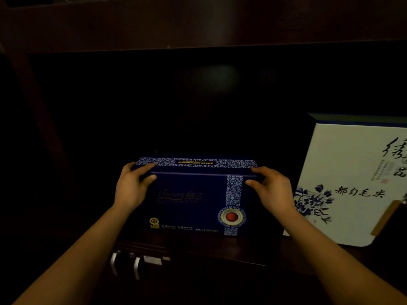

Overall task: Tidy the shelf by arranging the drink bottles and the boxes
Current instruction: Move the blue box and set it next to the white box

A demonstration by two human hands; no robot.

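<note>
A dark blue box [193,201] with blue-and-white patterned bands and a red round emblem stands upright in the middle of a dark wooden shelf [220,249]. My left hand [132,188] grips its upper left corner, fingers over the top edge and thumb on the front. At the upper right corner my right hand [273,190] holds it the same way. A larger white box [352,183] with blue flowers and black calligraphy stands just to the right, close to my right wrist. No drink bottles are visible.
The shelf compartment behind the boxes is very dark and its depth is hidden. A wooden board [198,23] runs across above. Below the shelf front, pale metal handles [136,265] show at lower left. A dark upright post [33,106] bounds the left side.
</note>
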